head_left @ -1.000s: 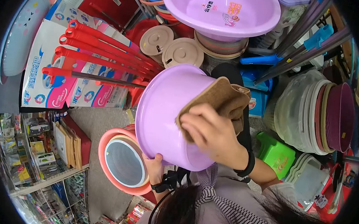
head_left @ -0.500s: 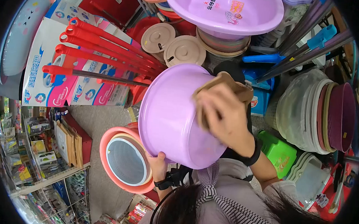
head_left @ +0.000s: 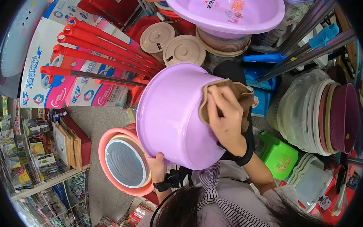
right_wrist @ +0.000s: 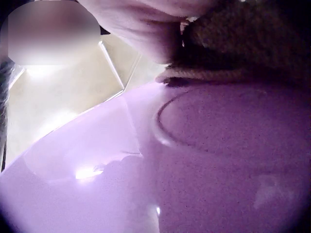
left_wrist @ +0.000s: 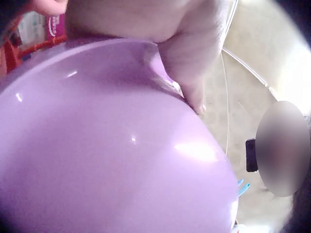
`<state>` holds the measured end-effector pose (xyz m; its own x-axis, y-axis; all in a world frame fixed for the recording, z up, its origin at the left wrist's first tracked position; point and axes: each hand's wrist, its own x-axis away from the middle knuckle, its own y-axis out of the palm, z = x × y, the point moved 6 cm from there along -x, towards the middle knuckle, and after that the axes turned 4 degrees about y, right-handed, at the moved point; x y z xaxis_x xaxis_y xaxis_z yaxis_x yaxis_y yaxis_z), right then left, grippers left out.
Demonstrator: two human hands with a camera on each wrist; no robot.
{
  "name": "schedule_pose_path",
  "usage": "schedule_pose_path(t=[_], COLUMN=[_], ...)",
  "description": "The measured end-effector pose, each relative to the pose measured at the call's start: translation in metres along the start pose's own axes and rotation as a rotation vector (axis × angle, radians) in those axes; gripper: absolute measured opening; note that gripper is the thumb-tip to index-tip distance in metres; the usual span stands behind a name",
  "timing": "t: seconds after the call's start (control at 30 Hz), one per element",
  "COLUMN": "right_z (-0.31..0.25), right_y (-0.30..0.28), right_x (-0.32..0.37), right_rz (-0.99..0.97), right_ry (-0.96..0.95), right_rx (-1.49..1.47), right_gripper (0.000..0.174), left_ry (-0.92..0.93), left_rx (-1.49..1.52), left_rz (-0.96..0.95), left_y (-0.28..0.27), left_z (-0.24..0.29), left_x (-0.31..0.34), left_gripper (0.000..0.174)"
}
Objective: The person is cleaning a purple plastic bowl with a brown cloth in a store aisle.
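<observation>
A purple basin (head_left: 169, 117) is tipped on its side in front of the person's chest. The left hand (head_left: 157, 168) grips its rim at the lower left, thumb on the outer wall; in the left wrist view the left hand (left_wrist: 180, 43) lies over the rim of the basin (left_wrist: 112, 126). On the basin's base side, the right hand (head_left: 227, 118) holds a brown cloth (head_left: 207, 102) against the surface with bent fingers. The right wrist view has the right hand (right_wrist: 150, 29) pressing the cloth (right_wrist: 243, 43) at the base of the basin (right_wrist: 97, 145).
Red-handled poles (head_left: 98, 59) slant in from the left beside printed boxes (head_left: 39, 77). A larger purple basin (head_left: 232, 13) stands ahead. Stacked baskets (head_left: 125, 164) sit on the floor at lower left. Stacked tubs (head_left: 304, 111) and a green stool (head_left: 278, 157) are at right.
The right hand and cloth have shifted right along the basin from the lower side toward the base, with the cloth bunching and spreading. The basin has moved slightly; the left hand keeps its grip.
</observation>
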<state>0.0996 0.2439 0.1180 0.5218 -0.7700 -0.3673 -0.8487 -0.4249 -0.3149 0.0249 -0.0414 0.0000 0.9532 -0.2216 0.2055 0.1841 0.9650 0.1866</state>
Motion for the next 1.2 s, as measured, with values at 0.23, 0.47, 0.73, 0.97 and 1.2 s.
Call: schedule_pose_path(t=[0.23,0.47,0.73,0.97,1.2], right_z=[-0.021,-0.018,-0.013,-0.015,-0.036], right_y=[0.008,0.01,0.003,0.007,0.015], right_x=[0.026,0.021,0.01,0.014,0.023], right_rz=[-0.151,-0.057,-0.084,-0.112,-0.27], right_ry=[-0.138,-0.149,-0.047,-0.074,-0.144], right_rx=[-0.051,-0.064,-0.057,-0.09,-0.017], right_gripper=[0.016,0.017,0.018,0.017,0.017], left_ry=[-0.037,0.055,-0.019,0.002,-0.014], left_rx=[-0.026,-0.036,-0.107,0.029,0.034], left_rz=[-0.067,-0.146,-0.105,-0.012,0.035], left_y=[-0.007,-0.008,-0.012,0.005,0.006], left_z=[-0.006,-0.009,-0.007,0.008,0.009], left_x=[0.001,-0.004,-0.002,-0.004,-0.011], left_gripper=[0.076,0.076,0.061,0.093,0.09])
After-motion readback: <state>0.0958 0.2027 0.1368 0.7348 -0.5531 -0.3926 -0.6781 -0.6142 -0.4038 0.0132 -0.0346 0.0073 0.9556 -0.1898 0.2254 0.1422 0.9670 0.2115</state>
